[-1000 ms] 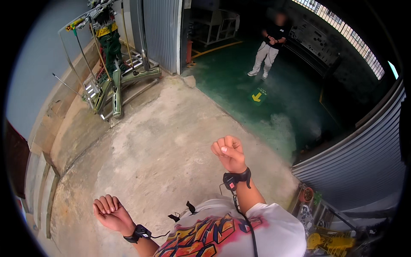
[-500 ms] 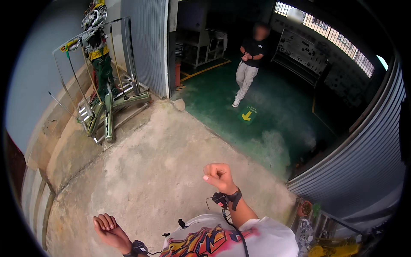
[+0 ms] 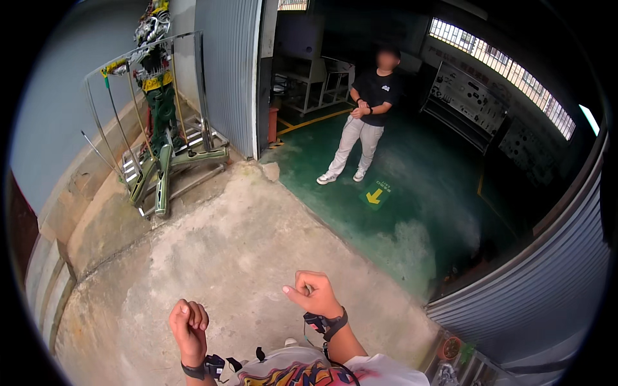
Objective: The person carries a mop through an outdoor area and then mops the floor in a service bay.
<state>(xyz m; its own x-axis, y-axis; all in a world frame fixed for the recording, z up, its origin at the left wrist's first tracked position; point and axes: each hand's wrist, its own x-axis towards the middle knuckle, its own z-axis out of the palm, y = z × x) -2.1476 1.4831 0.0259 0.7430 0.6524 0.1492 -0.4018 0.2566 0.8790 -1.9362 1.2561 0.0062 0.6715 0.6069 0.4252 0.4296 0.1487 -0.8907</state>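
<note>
Drawn closer together since the earlier frame, with left hand [image 3: 189, 338] and right hand [image 3: 317, 296] curled closed, holding nothing visible. See black box [image 3: 314, 322] strapped just behind right hand; probably light, stiff; best gripped by casing sides.

On the left, mops [image 3: 163, 186] hang on a metal rack [image 3: 203, 90] in front of an upright green-and-yellow machine [image 3: 161, 103], near a corrugated grey door [image 3: 228, 77]. Pale concrete ground [image 3: 238, 235] meets a green floor [image 3: 402, 222] marked with a yellow arrow [image 3: 374, 196]. Just beyond the arrow stands a person in a dark top and pale trousers [image 3: 362, 138]. Behind, a barred window [image 3: 508, 74] runs above a board of mounted parts [image 3: 465, 93]. At lower right, a potted plant [image 3: 450, 348] sits beside corrugated metal sheeting [image 3: 534, 305].
</note>
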